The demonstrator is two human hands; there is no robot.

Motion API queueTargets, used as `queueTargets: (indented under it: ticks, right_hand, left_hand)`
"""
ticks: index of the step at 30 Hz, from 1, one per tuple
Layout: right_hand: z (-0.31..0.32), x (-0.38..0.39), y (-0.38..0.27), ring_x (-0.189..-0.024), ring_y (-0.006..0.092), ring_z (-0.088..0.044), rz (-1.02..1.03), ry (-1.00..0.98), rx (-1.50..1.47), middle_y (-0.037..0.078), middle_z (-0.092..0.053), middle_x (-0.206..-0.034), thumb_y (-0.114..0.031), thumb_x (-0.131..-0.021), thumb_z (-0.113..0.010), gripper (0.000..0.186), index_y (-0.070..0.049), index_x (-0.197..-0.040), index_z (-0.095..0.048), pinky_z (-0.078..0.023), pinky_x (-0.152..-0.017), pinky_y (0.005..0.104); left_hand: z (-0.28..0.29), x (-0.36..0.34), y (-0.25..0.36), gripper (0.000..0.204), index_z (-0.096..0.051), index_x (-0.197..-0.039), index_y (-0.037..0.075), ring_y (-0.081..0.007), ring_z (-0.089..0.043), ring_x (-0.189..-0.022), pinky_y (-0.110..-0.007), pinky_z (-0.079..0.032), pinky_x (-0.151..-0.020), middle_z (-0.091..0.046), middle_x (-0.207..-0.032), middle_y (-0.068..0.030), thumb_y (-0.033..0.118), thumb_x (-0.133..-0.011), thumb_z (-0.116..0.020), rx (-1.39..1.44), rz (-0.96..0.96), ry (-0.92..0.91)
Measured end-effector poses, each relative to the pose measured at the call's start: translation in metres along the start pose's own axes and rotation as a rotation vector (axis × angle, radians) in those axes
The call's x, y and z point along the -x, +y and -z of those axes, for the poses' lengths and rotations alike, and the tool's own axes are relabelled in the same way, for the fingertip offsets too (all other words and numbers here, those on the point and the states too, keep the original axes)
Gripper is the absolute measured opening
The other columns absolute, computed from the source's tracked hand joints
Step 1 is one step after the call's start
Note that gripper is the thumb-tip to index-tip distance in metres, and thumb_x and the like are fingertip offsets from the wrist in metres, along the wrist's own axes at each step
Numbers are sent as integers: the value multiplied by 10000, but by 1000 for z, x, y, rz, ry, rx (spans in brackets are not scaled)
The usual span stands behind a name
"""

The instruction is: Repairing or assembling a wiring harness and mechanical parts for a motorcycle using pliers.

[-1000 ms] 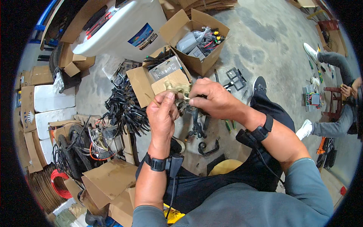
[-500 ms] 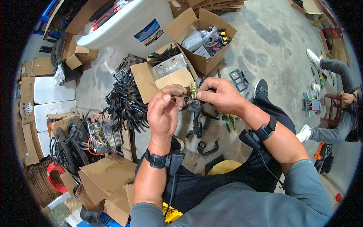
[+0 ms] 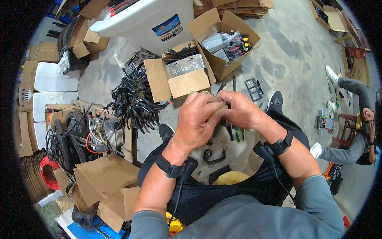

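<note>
My left hand (image 3: 200,118) and my right hand (image 3: 241,110) are brought together in front of me, with their fingers bent and pressed against each other. A sliver of a gold-coloured coiled bundle (image 3: 205,92) shows at the far side of the fingers; the hands hide the rest of it. On the floor below lie a black curved part (image 3: 215,156) and a tool with green handles (image 3: 238,134). Just beyond the hands stands an open cardboard box (image 3: 159,81) holding dark parts and a clear plastic pack.
A second cardboard box (image 3: 223,71) holds wiring and bagged parts. Left of the boxes is a heap of black levers (image 3: 135,99). A large white tub (image 3: 139,24) stands behind. On the right, another person's leg (image 3: 342,153) and a red stool (image 3: 347,127) are visible.
My left hand has moved right and closed against my right hand. The gold-coloured bundle, plain to see before, is now mostly covered by the fingers. The view has shifted slightly.
</note>
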State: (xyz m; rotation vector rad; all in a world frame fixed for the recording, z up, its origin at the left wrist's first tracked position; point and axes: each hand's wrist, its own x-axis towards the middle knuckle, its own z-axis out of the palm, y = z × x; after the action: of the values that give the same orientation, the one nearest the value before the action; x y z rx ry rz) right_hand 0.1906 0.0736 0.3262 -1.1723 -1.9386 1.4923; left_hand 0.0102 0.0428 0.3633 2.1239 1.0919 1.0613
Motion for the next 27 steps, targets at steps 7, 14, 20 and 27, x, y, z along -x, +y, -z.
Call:
queueTargets:
  ticks: [7, 14, 20, 27]
  right_hand:
    - [-15, -2, 2, -764, 193, -594, 31, -81, -58, 139, -621, -799, -41, -825, -617, 222, -49, -1040, -558, -483, -692, 353]
    - [-20, 3, 8, -839, 134, -585, 168, -64, -331, 58, -657, -886, -55, -880, -600, 114, -36, -989, -627, -484, -759, 299]
    - [25, 4, -16, -555, 50, -361, -164, -21, -639, -41, -468, -626, -304, -1004, -507, 330, -32, -872, -638, -295, -519, 225]
    - [44, 7, -4, -483, 56, -335, -68, 66, -973, -22, -415, -589, -364, -1004, -485, 392, -24, -829, -567, -252, -419, 204]
  left_hand:
    - [3, 8, -1, 105, -671, -866, 10, -256, -595, -686, -327, -474, -612, -624, -817, -112, 60, -789, -722, 49, 163, 25]
    - [-7, 3, -5, 253, -677, -973, 42, -291, -615, -747, -351, -499, -676, -648, -882, -124, 52, -729, -745, 21, -78, 127]
    - [-2, 7, -15, 336, -628, -1116, -22, -245, -633, -997, -346, -488, -875, -667, -1033, -155, 176, -856, -706, 423, 613, 325]
    - [-12, 10, -30, 557, -579, -1205, -54, -270, -607, -1072, -340, -443, -948, -644, -1142, -210, 418, -911, -621, 389, 569, 162]
